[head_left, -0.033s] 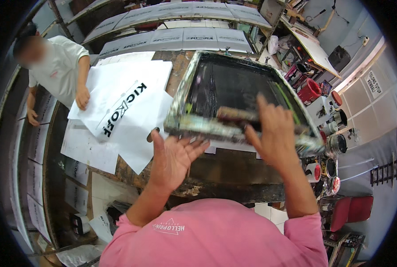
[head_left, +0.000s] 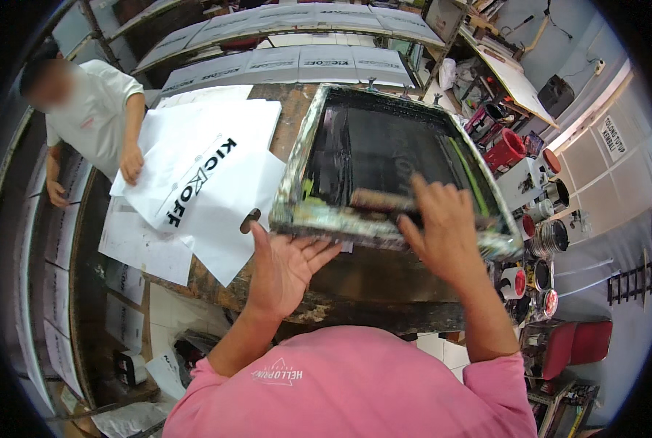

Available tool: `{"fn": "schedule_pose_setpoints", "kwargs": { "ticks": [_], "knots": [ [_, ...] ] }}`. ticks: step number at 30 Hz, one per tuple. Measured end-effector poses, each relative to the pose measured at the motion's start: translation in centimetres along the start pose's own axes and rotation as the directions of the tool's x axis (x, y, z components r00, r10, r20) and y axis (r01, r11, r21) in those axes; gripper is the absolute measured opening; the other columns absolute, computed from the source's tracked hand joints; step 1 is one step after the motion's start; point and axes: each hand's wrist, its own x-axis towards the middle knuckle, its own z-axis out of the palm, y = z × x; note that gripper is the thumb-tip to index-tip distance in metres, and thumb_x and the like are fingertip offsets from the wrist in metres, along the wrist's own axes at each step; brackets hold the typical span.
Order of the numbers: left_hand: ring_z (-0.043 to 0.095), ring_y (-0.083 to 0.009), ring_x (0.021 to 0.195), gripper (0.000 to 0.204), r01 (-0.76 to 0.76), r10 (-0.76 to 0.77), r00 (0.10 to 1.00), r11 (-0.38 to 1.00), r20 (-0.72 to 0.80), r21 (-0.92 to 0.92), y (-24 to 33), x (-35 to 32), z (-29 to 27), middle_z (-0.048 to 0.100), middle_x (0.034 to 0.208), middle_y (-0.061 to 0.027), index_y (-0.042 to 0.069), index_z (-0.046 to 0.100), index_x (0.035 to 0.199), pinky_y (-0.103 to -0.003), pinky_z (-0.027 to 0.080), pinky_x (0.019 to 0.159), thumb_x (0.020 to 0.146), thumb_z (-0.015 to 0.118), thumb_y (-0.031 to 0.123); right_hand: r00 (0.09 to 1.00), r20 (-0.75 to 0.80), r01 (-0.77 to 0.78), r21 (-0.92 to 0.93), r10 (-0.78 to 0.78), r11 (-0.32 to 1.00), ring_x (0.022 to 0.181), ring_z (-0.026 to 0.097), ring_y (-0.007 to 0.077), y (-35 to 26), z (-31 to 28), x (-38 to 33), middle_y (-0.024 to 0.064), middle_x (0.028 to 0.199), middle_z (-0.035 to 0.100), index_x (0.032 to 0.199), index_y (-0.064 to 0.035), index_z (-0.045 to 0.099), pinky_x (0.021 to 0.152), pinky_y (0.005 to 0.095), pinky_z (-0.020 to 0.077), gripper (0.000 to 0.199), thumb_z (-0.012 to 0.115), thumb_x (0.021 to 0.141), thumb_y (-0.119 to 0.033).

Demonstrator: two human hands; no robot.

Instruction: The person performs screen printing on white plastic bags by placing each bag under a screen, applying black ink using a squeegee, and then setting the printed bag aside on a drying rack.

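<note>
A screen-printing frame [head_left: 294,164] with a dark mesh lies tilted over the worktable, its wooden rim smeared with paint. My right hand [head_left: 446,230] reaches over the near end of the frame and grips a squeegee [head_left: 381,201] with a wooden handle; blur softens its fingers. Palm up, my left hand [head_left: 286,266] has its fingers apart at the underside of the frame's near edge, and the fingertips are partly hidden there. Left of the frame lie white sheets [head_left: 246,182] printed in black. A dark round knob-like piece [head_left: 250,220] is beside my left thumb.
A co-worker [head_left: 96,109] stands at the left, one hand on the sheets. Racks holding printed sheets [head_left: 326,64] line the back and left. Paint cans [head_left: 552,237] and a red bucket [head_left: 506,151] crowd the right. The worktable's edge [head_left: 311,310] is before me.
The frame's near edge is slightly lower, down at my left fingers. My right hand and the squeegee have shifted a little toward me and left.
</note>
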Motion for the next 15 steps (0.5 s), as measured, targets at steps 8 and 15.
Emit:
{"fn": "schedule_pose_setpoints", "kwargs": {
  "ticks": [8,15],
  "knots": [
    [0.058,-0.0303,0.121,0.09,0.264,-0.177,0.894,0.95,-0.411,0.166,-5.0,-1.3,-10.2,0.059,0.127,-0.0188,0.002,0.044,0.142,-0.047,0.047,0.108,0.095,0.036,0.078,0.964,0.264,-0.09,0.39,-0.018,0.916,0.094,0.06,0.0339,1.3,9.1,-5.6,0.0109,0.099,0.062,0.115,-0.01,0.071,0.08,0.0469,0.0509,0.04,0.075,0.083,-0.034],
    [0.05,-0.0335,0.136,0.107,0.308,-0.169,0.877,0.916,-0.449,0.256,-6.4,-1.0,-11.5,0.047,0.15,-0.0185,0.005,0.026,0.158,-0.051,0.039,0.114,0.089,0.026,0.088,0.97,0.235,-0.001,0.234,-0.055,0.972,0.092,0.061,0.0305,0.4,13.8,-6.1,0.01,0.098,0.061,0.12,-0.0099,0.066,0.078,0.0415,0.0549,0.051,0.082,0.076,-0.03]
  ]
}}
